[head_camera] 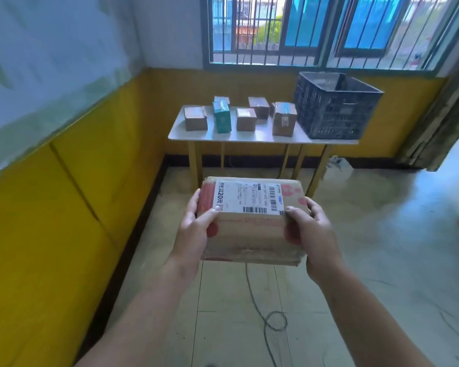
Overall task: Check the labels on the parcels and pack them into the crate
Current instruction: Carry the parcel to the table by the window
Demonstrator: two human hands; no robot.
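I hold a brown cardboard parcel [251, 234] with red print in front of me, well short of the table. Its white shipping label [248, 197] with barcodes faces up. My left hand [196, 223] grips the parcel's left side, thumb on the label's corner. My right hand [309, 229] grips the right side, thumb on top. A black slatted plastic crate [337, 107] stands on the right end of the white table [223, 136] ahead. Several small parcels sit on the table left of the crate: brown boxes [195, 118] [246, 119] [284, 119] and a teal box [222, 116].
The table stands against a yellow wall under a barred window [302, 30]. A yellow-panelled wall runs along my left. A dark cable [273, 319] loops across the tiled floor in front of me. A white container [338, 168] sits on the floor beside the table's right legs.
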